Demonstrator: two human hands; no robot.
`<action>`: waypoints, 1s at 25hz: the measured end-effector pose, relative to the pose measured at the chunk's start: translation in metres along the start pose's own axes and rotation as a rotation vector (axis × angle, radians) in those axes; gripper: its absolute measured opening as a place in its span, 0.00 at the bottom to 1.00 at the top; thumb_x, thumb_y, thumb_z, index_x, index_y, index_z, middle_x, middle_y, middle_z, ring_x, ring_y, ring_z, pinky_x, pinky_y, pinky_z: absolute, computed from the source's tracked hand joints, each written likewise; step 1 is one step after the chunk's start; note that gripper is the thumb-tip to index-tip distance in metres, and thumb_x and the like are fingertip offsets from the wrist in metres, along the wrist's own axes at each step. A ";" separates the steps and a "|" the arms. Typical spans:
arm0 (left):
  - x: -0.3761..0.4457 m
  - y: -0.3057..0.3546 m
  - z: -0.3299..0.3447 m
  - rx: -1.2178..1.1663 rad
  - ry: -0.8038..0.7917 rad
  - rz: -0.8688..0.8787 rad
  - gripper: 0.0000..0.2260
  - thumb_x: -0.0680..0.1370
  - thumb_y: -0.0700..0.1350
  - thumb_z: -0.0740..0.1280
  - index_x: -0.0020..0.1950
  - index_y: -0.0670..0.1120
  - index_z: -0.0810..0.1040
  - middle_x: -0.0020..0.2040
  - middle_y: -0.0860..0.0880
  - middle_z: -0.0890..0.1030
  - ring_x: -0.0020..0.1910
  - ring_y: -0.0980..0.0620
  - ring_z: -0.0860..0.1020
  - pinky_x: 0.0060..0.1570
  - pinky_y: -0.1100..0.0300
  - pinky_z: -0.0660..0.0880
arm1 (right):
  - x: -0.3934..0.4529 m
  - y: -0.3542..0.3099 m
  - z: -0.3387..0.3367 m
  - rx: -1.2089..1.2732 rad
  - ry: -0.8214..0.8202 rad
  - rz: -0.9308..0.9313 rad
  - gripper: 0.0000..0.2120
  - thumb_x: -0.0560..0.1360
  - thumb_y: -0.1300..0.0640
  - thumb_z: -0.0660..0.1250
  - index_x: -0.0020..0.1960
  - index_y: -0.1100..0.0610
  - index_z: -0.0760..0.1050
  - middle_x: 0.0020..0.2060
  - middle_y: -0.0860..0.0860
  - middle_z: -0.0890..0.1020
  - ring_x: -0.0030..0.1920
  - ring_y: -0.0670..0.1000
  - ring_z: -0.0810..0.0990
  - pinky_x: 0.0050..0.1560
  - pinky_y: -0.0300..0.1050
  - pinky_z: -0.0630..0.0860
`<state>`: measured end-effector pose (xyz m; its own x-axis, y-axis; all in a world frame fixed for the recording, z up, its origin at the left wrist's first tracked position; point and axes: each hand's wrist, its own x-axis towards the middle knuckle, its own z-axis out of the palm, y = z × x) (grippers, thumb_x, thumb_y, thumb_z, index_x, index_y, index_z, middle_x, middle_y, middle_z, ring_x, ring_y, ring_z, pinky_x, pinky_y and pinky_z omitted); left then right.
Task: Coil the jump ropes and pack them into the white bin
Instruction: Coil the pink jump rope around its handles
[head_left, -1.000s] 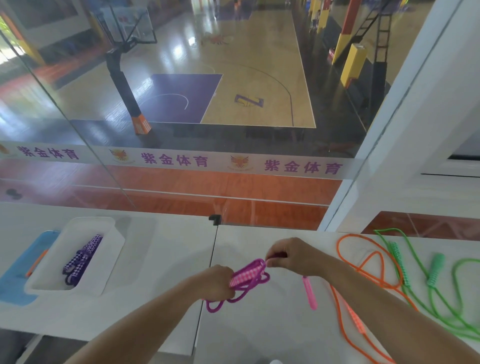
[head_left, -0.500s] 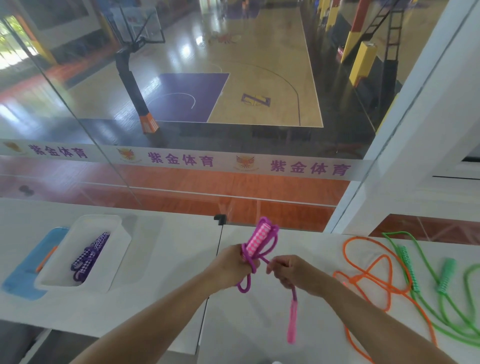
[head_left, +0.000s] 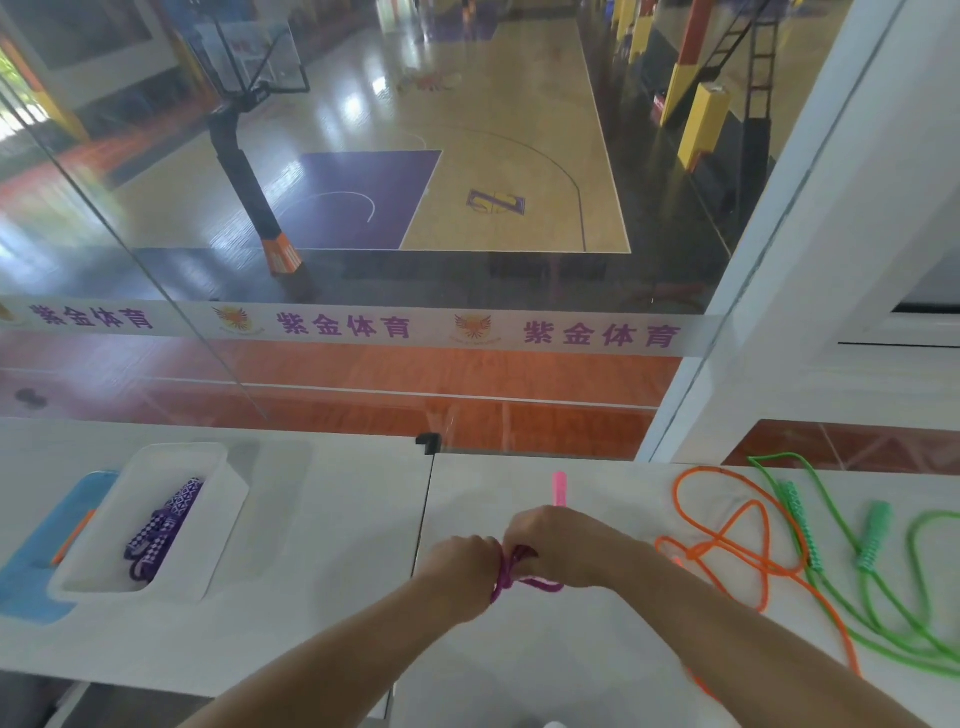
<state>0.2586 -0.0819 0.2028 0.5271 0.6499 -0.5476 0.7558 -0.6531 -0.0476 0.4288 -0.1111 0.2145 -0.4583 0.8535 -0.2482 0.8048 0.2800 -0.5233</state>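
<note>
Jump ropes stand part-packed: a purple checked-handled rope (head_left: 165, 525) lies in the white plastic bin (head_left: 221, 512), both hands grip the half-coiled magenta rope (head_left: 511, 571), while orange (head_left: 727, 540) and green (head_left: 883, 571) ropes wait loose on the bench (head_left: 322, 571).

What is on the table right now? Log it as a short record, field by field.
left hand: left hand grips the purple cord of the pink-handled jump rope
right hand: right hand holds the same rope; pink handle sticks up past it
white bin: white bin, at the left, holds a coiled purple checkered jump rope
beside the bin: blue tray on its left
uncoiled: orange jump rope and green jump rope lie loose at the right
surface: white table
</note>
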 end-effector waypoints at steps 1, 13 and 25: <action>-0.001 -0.003 -0.007 0.024 -0.017 0.073 0.11 0.81 0.41 0.61 0.62 0.43 0.74 0.55 0.44 0.82 0.53 0.40 0.82 0.46 0.52 0.75 | -0.001 0.003 -0.003 0.027 -0.016 0.007 0.09 0.77 0.51 0.71 0.53 0.54 0.81 0.46 0.48 0.82 0.46 0.48 0.81 0.47 0.36 0.75; -0.006 -0.015 -0.021 -1.278 -0.029 0.166 0.08 0.76 0.48 0.73 0.54 0.51 0.82 0.46 0.48 0.84 0.45 0.50 0.82 0.55 0.54 0.82 | -0.015 0.030 0.015 1.398 0.051 0.182 0.17 0.77 0.61 0.65 0.61 0.71 0.73 0.40 0.57 0.73 0.36 0.50 0.70 0.41 0.45 0.73; 0.001 0.018 -0.003 -1.104 -0.079 0.004 0.20 0.80 0.40 0.65 0.70 0.44 0.63 0.57 0.45 0.78 0.52 0.53 0.77 0.55 0.57 0.79 | -0.001 -0.005 0.039 1.462 0.311 0.650 0.16 0.74 0.47 0.73 0.48 0.61 0.79 0.30 0.53 0.77 0.27 0.49 0.71 0.28 0.43 0.68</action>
<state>0.2740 -0.0919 0.2043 0.5341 0.5961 -0.5995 0.7058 0.0759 0.7043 0.4104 -0.1304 0.1853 0.0320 0.7561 -0.6537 -0.2856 -0.6198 -0.7309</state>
